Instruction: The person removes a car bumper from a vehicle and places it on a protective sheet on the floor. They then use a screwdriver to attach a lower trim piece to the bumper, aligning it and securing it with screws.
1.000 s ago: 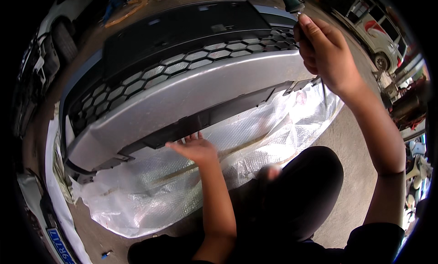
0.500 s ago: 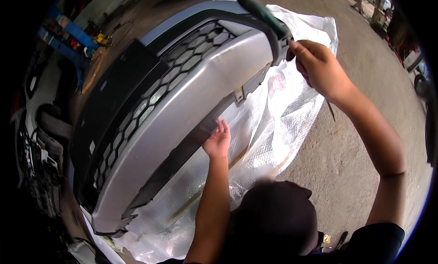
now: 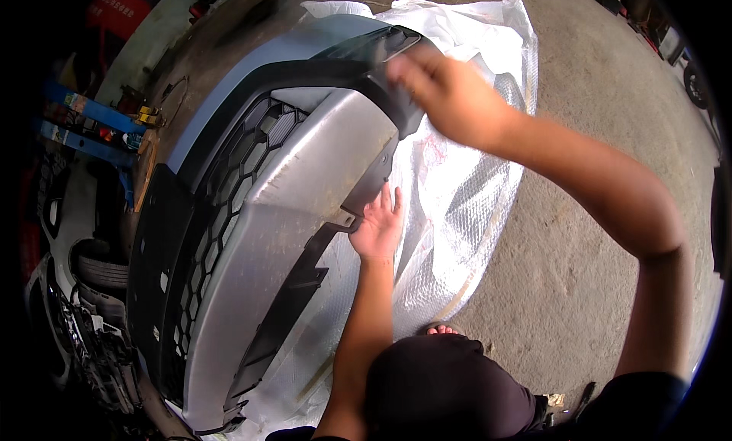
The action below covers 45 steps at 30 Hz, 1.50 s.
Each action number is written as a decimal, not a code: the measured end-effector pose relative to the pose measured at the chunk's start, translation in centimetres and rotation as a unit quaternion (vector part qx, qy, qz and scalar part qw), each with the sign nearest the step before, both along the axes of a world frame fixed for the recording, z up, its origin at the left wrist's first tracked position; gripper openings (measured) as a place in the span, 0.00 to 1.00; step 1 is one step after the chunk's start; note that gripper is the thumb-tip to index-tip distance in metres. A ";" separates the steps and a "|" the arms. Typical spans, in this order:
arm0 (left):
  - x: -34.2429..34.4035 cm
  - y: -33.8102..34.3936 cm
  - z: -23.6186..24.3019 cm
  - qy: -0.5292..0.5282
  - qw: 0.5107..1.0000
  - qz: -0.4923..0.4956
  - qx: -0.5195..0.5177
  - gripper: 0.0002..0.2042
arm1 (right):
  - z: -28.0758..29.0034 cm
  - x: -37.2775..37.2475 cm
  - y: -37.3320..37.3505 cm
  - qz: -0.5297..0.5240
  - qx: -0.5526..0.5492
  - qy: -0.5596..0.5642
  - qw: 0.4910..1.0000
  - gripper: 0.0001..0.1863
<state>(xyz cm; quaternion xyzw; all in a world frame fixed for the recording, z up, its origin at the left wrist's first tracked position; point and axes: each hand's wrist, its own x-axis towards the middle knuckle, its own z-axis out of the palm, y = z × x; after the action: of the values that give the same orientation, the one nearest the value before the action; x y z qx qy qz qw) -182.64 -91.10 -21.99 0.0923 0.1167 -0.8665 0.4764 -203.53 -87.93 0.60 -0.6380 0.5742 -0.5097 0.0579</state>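
Note:
A car bumper stretches across the left and middle, with a silver lower panel, a black honeycomb grille and a blue-grey upper skin. My left hand is open, palm up and fingers spread, against the dark inner edge of the silver panel beside a small bracket tab. At the bumper's far right corner, my right hand has its fingers curled and smeared by motion. A blurred dark shape shows by its fingertips; I cannot make out what it is.
White bubble wrap lies under the bumper on a rough concrete floor. My knee in dark cloth rises at the lower middle. Blue metal bars, a tyre and other car parts stand at left.
My right hand has swung left onto the bumper's corner, with the dark green shape it held now blurred. The left hand sits nearer that corner, and the view of the bumper has shifted.

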 end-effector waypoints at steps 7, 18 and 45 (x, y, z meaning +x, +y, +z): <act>0.9 0.2 0.2 0.004 1.000 -0.001 0.004 0.15 | 4.7 -1.3 0.2 0.017 0.161 -0.166 0.973 0.23; 10.9 4.2 -4.4 -0.146 0.987 -0.039 0.045 0.13 | 6.5 2.1 -4.1 0.017 0.201 -0.099 0.974 0.22; 25.2 6.9 -9.4 0.016 0.965 0.185 0.184 0.16 | 9.6 5.4 -2.1 0.181 0.124 -0.464 0.858 0.16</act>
<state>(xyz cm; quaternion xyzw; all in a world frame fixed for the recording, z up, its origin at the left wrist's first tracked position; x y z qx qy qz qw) -157.45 -84.23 -31.36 0.1415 0.2965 -0.7283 0.6014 -198.12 -90.08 10.21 -0.4083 0.4136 -0.6517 0.4874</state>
